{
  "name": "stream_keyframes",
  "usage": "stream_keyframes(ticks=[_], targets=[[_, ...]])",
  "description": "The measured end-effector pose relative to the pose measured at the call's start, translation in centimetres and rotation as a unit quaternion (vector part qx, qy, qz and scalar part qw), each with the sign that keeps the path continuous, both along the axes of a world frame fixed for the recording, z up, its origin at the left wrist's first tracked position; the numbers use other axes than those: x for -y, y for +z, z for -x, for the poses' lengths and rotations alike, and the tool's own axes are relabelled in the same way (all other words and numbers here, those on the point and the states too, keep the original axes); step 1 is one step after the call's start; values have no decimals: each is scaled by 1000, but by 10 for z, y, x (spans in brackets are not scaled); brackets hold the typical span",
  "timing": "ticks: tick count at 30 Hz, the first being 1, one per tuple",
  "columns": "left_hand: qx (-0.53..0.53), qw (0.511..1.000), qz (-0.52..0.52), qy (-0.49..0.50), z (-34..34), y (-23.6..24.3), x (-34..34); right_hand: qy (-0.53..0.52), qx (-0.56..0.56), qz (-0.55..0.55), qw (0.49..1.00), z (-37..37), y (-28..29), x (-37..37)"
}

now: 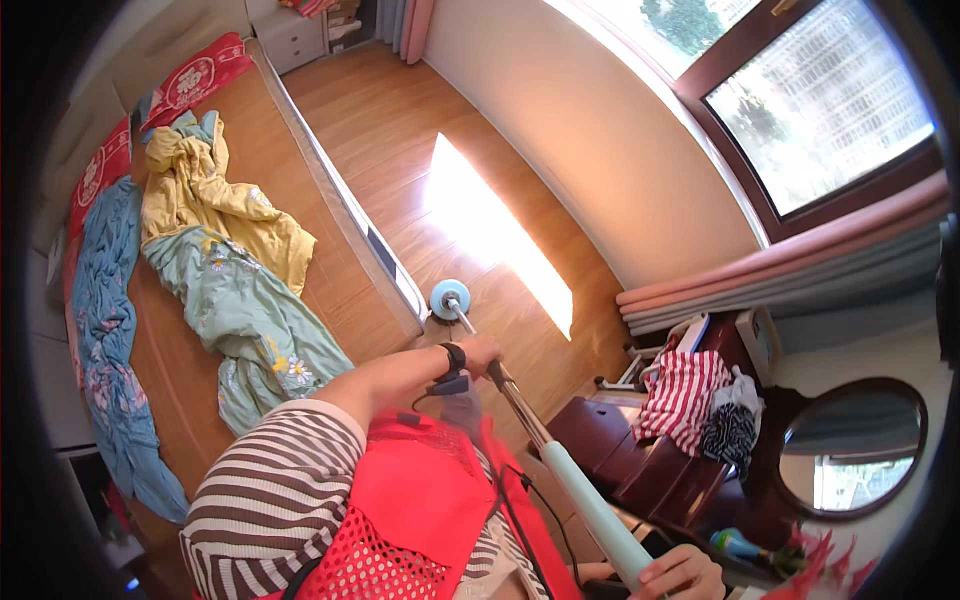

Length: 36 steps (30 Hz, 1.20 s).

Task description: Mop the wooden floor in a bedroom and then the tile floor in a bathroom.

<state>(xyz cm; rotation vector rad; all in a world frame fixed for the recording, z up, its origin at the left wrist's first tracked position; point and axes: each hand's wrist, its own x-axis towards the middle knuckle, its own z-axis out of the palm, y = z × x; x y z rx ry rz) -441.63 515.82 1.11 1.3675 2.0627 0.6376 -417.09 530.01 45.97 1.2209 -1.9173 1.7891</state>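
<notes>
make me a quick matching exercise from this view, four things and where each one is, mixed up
Things:
1. left hand
2. right hand
3. round blue head
4. red-and-white striped cloth

Places:
A. near a corner of the bed
B. on the pale green grip of the pole
C. left of the oval mirror in the picture
D. on the pole, farther up toward its round end

Right pairs: 1-D, 2-B, 3-A, 4-C

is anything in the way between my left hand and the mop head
Nothing visible: the left hand grips the mop pole, which runs uncovered to the round light-blue head near the bed corner.
</notes>
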Motion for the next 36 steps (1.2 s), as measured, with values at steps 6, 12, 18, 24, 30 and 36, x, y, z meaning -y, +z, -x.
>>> stream_keyframes(ticks=[6, 12, 18, 24, 30, 36], targets=[[-83, 974, -18, 212, 141, 1, -31, -76, -3, 11, 997, 139, 2, -86], [-149, 890, -80, 424, 254, 28, -30, 21, 40, 37, 998, 288, -28, -122], [-95, 904, -118, 399, 318, 36, -62, -37, 240, -158, 957, 425, -109, -127], [-87, 912, -73, 395, 387, 39, -86, -153, 355, -192, 902, 502, -90, -137], [-60, 935, -3, 349, 455, 35, -75, -140, 480, -185, 846, 569, -97, -135], [-77, 936, 28, 343, 550, 30, -43, -155, 535, -187, 809, 654, -119, -122]])
